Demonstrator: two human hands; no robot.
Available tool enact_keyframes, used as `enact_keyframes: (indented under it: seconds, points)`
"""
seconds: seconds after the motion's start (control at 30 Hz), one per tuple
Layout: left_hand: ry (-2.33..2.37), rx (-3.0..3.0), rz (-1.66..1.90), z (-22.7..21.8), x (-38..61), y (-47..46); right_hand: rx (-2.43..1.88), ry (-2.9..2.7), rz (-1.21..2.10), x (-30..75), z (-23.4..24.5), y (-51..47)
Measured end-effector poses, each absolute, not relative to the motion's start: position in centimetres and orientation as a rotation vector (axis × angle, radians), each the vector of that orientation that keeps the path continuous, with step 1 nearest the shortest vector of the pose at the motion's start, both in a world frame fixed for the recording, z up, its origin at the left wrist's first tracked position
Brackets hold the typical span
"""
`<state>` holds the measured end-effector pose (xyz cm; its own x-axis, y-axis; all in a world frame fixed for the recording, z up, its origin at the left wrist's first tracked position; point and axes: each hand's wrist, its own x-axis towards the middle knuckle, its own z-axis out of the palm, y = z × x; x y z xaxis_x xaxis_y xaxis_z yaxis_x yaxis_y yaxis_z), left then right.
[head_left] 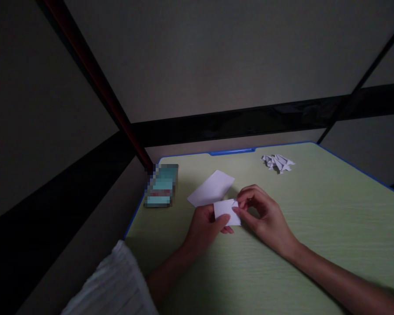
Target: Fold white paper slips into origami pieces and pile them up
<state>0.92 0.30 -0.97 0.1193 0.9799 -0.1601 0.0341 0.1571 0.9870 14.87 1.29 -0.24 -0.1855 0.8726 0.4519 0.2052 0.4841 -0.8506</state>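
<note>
A small folded white paper [226, 211] is held just above the green table [315, 218]. My left hand [205, 227] grips its left and lower edge with thumb on top. My right hand [265, 216] pinches the paper's right edge between thumb and fingers. Just behind the hands a larger white sheet [212, 188] lies flat on the table.
A pile of several small folded white paper pieces [277, 162] lies at the table's far right. A teal box [162, 185] sits at the far left corner. The table has a blue rim [231, 152]. Dark walls and beams stand behind it.
</note>
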Motion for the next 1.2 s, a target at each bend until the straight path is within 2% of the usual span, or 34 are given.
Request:
enact_keyframes:
  seconds: [0.73,1.03,1.2]
  points:
    - [1.286,1.276,0.993,-1.13,0.97,-0.18,-1.035,-1.694,0.801,14.91,-0.62,1.34]
    - [1.291,1.304,1.004,-1.16,0.90,-0.31,-1.078,-1.496,1.098,14.81,-0.83,1.82]
    - [1.298,1.267,1.006,-0.94,0.95,-0.21,-1.034,-1.501,1.111,14.68,-0.45,1.61]
